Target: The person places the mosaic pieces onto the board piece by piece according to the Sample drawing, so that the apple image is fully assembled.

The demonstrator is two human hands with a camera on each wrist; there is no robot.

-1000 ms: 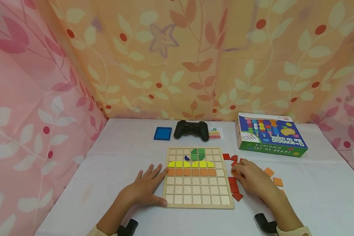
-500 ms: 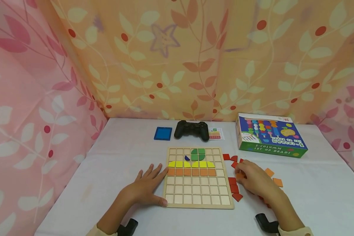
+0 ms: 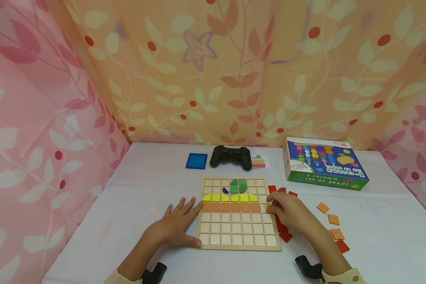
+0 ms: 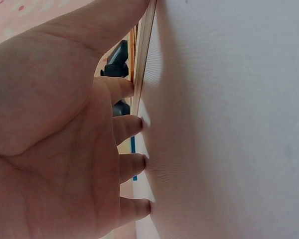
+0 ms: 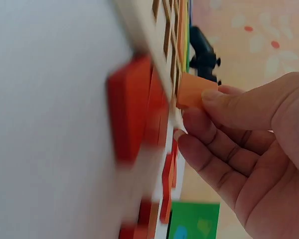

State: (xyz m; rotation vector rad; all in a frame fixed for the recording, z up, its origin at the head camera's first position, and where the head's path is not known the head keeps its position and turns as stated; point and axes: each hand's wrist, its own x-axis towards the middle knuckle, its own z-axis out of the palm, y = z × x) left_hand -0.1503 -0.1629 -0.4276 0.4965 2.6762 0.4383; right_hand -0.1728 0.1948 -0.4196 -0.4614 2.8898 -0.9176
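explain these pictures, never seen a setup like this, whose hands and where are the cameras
No machine: a person works with two bare hands. The wide picture is from a head camera, the close ones from cameras on each wrist. On the white surface lie a gridded wooden board, partly filled with coloured tiles, loose red tiles, loose orange tiles, a black controller, a flat blue square, a small card and a colourful box. The left hand touches the board's edge; the right hand pinches an orange tile.
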